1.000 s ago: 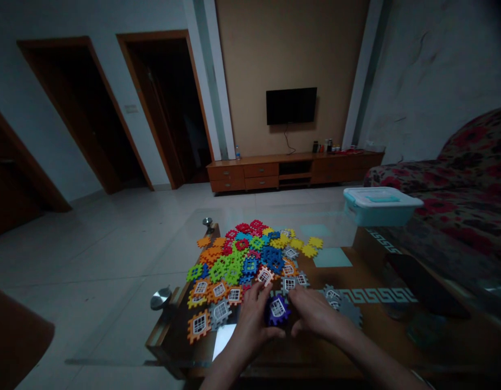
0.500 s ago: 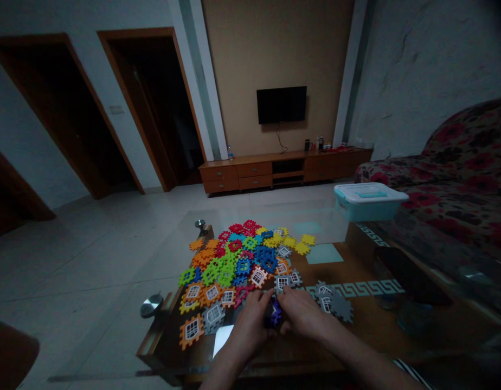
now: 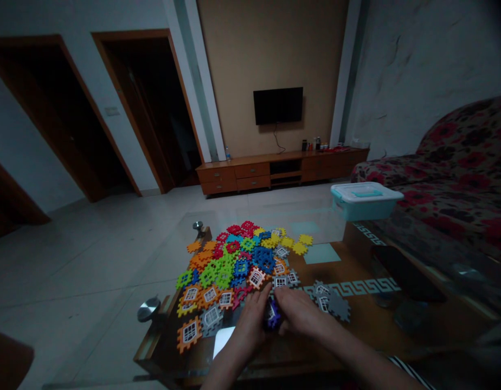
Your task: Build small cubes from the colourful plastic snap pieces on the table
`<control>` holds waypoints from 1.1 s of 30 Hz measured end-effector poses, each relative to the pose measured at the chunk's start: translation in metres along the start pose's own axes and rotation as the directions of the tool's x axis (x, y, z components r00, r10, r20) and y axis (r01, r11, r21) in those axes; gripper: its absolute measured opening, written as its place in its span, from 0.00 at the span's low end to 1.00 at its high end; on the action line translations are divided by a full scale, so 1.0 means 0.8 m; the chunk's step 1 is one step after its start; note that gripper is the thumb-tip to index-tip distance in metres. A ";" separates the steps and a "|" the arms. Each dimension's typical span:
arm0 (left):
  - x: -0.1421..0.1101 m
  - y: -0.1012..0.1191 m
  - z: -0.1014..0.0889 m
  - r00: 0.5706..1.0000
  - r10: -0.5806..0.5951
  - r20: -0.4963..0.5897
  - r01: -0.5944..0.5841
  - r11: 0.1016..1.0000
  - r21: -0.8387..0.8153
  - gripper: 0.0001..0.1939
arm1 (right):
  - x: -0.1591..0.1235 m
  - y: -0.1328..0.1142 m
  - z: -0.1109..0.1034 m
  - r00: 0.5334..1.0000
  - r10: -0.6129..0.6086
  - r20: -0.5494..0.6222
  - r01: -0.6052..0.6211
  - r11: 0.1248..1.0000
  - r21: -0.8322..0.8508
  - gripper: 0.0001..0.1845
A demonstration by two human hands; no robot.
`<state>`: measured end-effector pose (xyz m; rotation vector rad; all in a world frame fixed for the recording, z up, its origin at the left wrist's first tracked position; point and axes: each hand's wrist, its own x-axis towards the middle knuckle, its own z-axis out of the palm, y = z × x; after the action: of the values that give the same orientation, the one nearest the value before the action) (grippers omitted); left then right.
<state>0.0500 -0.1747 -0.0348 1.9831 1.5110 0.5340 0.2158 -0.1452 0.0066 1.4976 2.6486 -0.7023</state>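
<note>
- Centrally, a purple piece [image 3: 274, 317] is gripped between the left hand [image 3: 254, 318] and the right hand [image 3: 296, 311], over the table [image 3: 372, 327].
- Colourful pieces [image 3: 225, 270] are heaped beyond.
- Grey pieces [image 3: 339, 305] are spread beside the right hand.

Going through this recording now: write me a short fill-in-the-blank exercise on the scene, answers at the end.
1. The piece between the left hand and the right hand is coloured ____.
2. In the picture, the lidded box stands to the ____ of the piled pieces.
3. The television hangs on the ____.
4. The sofa is patterned with ____.

Missing words: purple; right; wall; flowers.
</note>
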 end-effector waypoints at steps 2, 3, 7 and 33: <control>0.001 -0.004 0.004 1.000 -0.002 -0.015 0.001 1.000 -0.025 0.54 | 0.003 0.007 0.007 0.999 -0.037 -0.029 0.039 0.998 0.054 0.44; 0.001 -0.006 0.005 1.000 -0.011 -0.016 0.011 0.999 -0.034 0.56 | 0.006 0.009 0.010 0.997 -0.061 -0.051 0.065 0.995 0.079 0.47; 0.004 -0.010 0.009 0.999 -0.037 -0.010 0.036 0.997 -0.074 0.60 | 0.019 0.012 0.021 0.979 -0.190 -0.074 0.199 0.969 0.145 0.52; -0.017 -0.013 -0.041 0.969 -0.229 -0.092 0.185 0.920 -0.345 0.50 | 0.017 0.001 0.039 0.952 -0.281 -0.122 0.294 0.950 0.105 0.29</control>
<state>0.0179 -0.1787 -0.0166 1.5335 1.5671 0.7849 0.2025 -0.1458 -0.0245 1.2123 2.9941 -0.8370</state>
